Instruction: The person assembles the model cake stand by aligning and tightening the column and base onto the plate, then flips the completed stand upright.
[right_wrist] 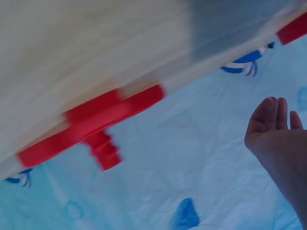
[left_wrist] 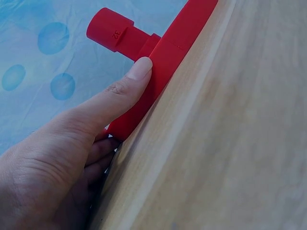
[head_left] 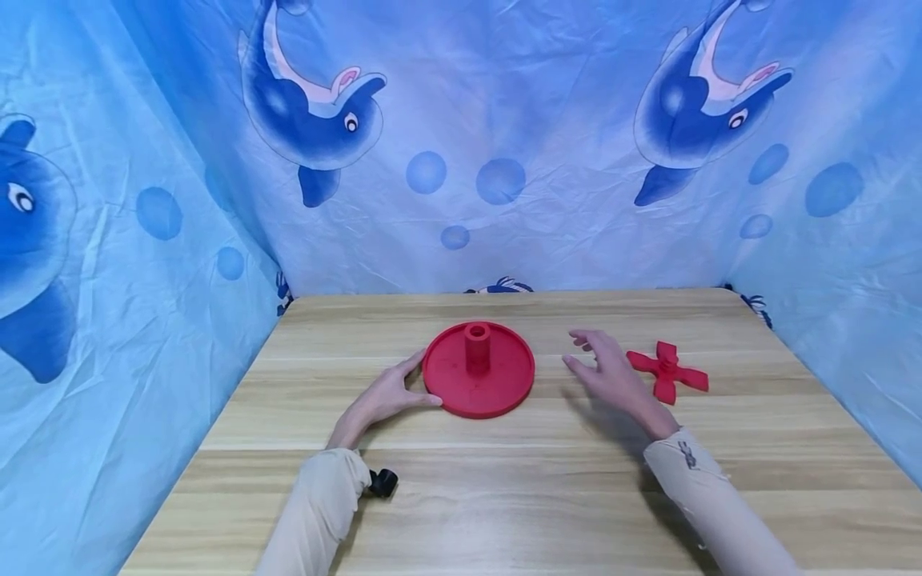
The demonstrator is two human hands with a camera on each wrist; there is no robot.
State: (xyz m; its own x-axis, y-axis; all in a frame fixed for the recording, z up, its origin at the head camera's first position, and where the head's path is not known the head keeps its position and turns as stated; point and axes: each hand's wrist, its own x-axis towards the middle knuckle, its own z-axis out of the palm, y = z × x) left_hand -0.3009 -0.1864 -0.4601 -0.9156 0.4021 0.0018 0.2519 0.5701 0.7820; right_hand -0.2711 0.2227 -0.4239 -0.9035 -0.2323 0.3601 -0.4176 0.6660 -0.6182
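Note:
A red round base (head_left: 497, 388) with a raised rim and a hollow upright post (head_left: 478, 350) lies flat on the wooden table. My left hand (head_left: 386, 392) grips its left edge: the thumb (left_wrist: 117, 93) presses the rim, while the other fingers reach round the far side, partly hidden. In the left wrist view the post (left_wrist: 110, 29) shows a "32" marking. My right hand (head_left: 612, 376) hovers between the base and a red four-bladed cross piece (head_left: 667, 372), its fingers loosely bent and holding nothing. A ridged stub (right_wrist: 104, 151) rises from the cross piece's middle, blurred in the right wrist view.
The light wooden table (head_left: 475, 496) carries both red parts. Blue cloth (head_left: 562, 232) printed with dolphins and bubbles hangs behind it and along both sides. A small black device (head_left: 383, 482) sits at my left wrist.

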